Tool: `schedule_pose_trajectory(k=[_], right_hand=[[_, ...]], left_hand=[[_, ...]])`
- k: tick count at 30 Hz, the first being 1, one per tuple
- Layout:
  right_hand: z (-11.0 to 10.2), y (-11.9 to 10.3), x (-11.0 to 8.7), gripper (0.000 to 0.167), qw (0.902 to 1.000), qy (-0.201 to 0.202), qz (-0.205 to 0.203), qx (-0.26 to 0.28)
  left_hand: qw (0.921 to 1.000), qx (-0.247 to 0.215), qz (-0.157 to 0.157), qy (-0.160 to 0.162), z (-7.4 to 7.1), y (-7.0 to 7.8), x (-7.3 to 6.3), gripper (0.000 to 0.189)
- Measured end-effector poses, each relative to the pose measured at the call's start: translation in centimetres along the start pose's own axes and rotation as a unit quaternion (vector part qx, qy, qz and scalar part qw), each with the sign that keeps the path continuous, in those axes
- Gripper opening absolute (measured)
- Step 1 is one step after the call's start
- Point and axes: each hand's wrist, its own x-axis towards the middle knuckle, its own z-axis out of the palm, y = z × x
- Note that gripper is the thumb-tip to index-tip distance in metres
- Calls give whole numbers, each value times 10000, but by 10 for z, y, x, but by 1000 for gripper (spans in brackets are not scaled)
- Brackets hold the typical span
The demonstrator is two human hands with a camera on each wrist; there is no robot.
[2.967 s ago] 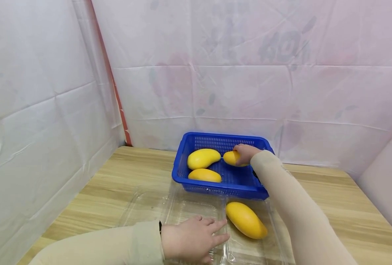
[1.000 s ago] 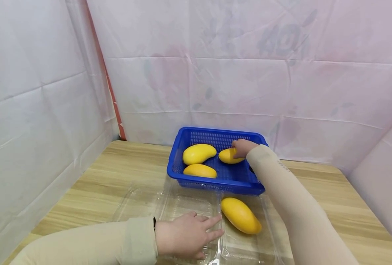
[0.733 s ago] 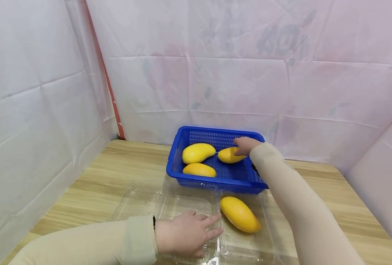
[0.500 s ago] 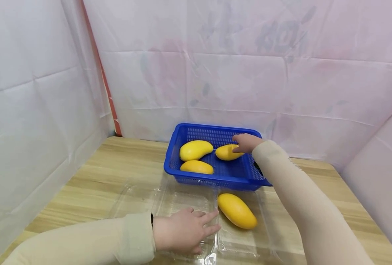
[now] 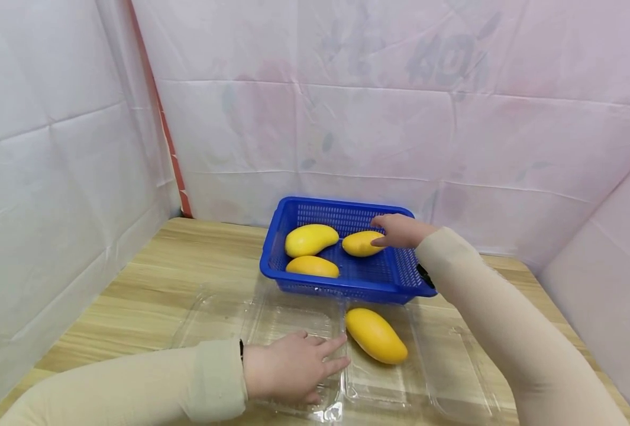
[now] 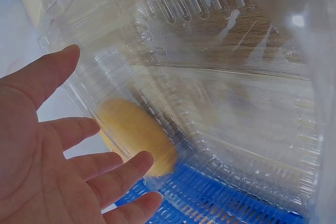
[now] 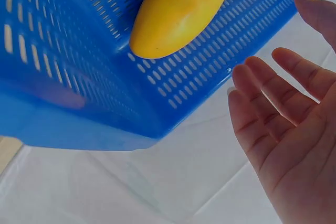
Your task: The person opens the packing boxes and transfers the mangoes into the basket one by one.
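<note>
My right hand [image 5: 400,229], fingers straight and parted, is over the right end of a blue plastic basket [image 5: 341,284]. In the right wrist view it is apart from the nearest yellow mango [image 7: 178,14], which lies on the basket's floor. Two more mangoes, a paler one [image 5: 310,240] and a deeper yellow one [image 5: 312,267], lie in the basket's left half. My left hand [image 5: 296,367] rests with spread fingers over a clear plastic container [image 5: 299,316]. Beside its fingertips, another mango [image 5: 377,336] lies in the clear plastic section to the right.
More clear plastic [image 5: 216,316] extends to the left, and another clear piece [image 5: 455,373] lies at the right under the right forearm. The wooden table [image 5: 149,284] ends at a pale sheeted wall [image 5: 368,136] behind the basket.
My right hand gripped the mango in the basket; it has let go and drawn back to the right, fingers opened. The left hand keeps its place on the clear container.
</note>
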Motion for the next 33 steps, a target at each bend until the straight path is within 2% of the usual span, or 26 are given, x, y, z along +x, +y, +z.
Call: schedule_pose_trajectory(k=[7,18,25,33], right_hand=[[-2,-8,-21,49,9993,64,-285,222],[1,-20,-41,52,9984,-137,-342,423],[3,-25,-53,53,9980,-46,-407,473],[6,-27,-72,50,9971,119,-638,386]], left_hand=[[10000,-50,-17,32,-2,1,0,69],[10000,-37,2,27,-3,0,-1,69],[9998,-177,-18,59,-5,0,-2,69],[9999,-111,-34,1,-7,1,-2,70]])
